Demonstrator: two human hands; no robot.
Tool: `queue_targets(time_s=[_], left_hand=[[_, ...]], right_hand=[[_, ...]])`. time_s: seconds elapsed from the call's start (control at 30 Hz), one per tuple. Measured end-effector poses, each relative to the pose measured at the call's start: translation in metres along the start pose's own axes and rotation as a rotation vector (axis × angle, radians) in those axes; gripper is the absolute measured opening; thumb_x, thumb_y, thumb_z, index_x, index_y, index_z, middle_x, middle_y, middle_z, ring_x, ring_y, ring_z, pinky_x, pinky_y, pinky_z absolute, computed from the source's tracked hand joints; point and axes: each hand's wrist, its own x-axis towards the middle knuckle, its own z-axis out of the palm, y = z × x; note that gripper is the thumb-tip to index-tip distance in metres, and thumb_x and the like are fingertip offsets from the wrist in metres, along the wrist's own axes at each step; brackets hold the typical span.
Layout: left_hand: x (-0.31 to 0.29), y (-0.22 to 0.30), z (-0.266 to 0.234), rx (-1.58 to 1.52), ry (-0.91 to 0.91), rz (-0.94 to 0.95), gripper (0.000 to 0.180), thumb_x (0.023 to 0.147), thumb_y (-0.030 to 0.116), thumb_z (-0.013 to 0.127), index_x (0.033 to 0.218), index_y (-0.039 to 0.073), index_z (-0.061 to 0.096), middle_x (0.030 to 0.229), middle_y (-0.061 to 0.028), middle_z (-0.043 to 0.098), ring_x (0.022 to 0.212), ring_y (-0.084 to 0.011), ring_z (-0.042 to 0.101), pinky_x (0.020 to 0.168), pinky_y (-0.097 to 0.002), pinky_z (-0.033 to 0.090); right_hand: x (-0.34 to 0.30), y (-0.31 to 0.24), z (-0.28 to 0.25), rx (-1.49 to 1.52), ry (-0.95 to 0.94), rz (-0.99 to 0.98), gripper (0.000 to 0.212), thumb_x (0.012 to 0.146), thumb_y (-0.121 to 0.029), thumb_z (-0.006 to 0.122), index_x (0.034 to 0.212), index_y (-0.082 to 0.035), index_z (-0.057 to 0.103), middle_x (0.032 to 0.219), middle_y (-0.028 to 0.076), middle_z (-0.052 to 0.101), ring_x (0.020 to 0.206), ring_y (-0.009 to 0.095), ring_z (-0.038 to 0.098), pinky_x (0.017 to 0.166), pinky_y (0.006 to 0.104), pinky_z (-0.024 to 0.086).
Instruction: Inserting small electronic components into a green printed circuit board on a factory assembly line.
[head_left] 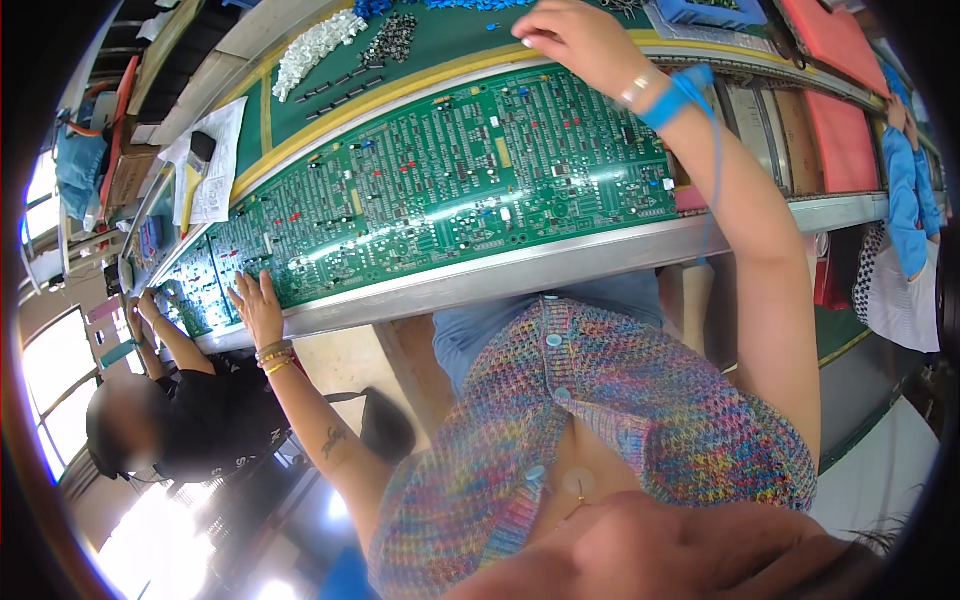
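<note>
Multicoloured knit top (600, 400) fills the near middle. Beyond it, green circuit boards (420, 180) run left to right behind a metal rail (480, 272). Right hand (575, 45) hangs past their far edge, fingers half curled — whether it grips anything cannot be told — and its forearm hides their far right corner. Left hand (260, 308), fingers loosely spread and seemingly bare, lies over their near edge. White parts (315, 55) and dark parts (390, 40) sit far left.

Glossy circuit boards (420, 190), smooth metal rail (480, 272), rough knitted cloth top (690, 400), paper sheet (220, 160), plastic tray (715, 19)
</note>
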Motion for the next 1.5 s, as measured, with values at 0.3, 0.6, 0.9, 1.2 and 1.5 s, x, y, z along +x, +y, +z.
queue_targets(time_s=[0.3, 0.6, 0.9, 1.2, 1.5], left_hand=[[-0.033, 0.113, -0.073, -0.117, 0.009, 0.059, 0.064, 0.096, 0.044, 0.042, 0.131, -0.009, 0.043, 0.147, -0.0178, 0.031, 0.138, -0.0418, 0.019, 0.109, -0.0484, 0.025], [-0.049, 0.233, -0.144, -0.298, 0.037, 0.473, 0.059, 0.087, 0.044, 0.056, 0.119, -0.005, 0.057, 0.142, -0.0168, 0.038, 0.138, -0.0379, 0.021, 0.108, -0.0467, 0.026], [0.123, 0.358, -0.159, -0.510, 0.594, 0.673, 0.014, 0.083, 0.021, 0.063, 0.080, 0.008, 0.065, 0.087, -0.0096, 0.062, 0.085, -0.0293, 0.059, 0.074, -0.0397, 0.049], [0.217, 0.400, -0.138, -0.219, 0.423, 0.578, 0.019, 0.082, 0.028, 0.064, 0.086, 0.010, 0.068, 0.088, -0.0117, 0.065, 0.085, -0.0298, 0.064, 0.071, -0.0397, 0.053], [0.229, 0.391, -0.130, -0.266, 0.376, 0.586, 0.013, 0.085, 0.020, 0.058, 0.089, 0.013, 0.068, 0.088, -0.0128, 0.066, 0.085, -0.0315, 0.064, 0.073, -0.0417, 0.051]], right_hand=[[0.036, 0.032, 0.058, -0.409, -0.067, -0.184, 0.009, 0.075, -0.015, 0.061, 0.071, -0.008, 0.057, 0.077, 0.011, 0.058, 0.080, 0.027, 0.059, 0.071, 0.0379, 0.049], [0.031, 0.010, 0.026, -0.288, -0.252, -0.004, 0.014, 0.084, -0.017, 0.059, 0.095, -0.009, 0.061, 0.079, 0.009, 0.059, 0.078, 0.027, 0.058, 0.066, 0.0375, 0.048], [-0.043, -0.060, -0.047, 0.235, -0.156, 0.186, 0.010, 0.084, -0.014, 0.061, 0.090, -0.006, 0.063, 0.086, 0.010, 0.066, 0.079, 0.029, 0.063, 0.067, 0.0365, 0.050], [-0.128, -0.056, -0.076, 0.130, -0.104, 0.297, 0.011, 0.077, -0.005, 0.065, 0.086, -0.005, 0.060, 0.089, 0.007, 0.062, 0.083, 0.027, 0.060, 0.070, 0.0345, 0.049], [-0.145, -0.054, -0.064, 0.133, -0.206, 0.263, 0.012, 0.073, -0.003, 0.067, 0.082, -0.004, 0.060, 0.094, 0.006, 0.056, 0.087, 0.025, 0.056, 0.075, 0.0342, 0.048]])
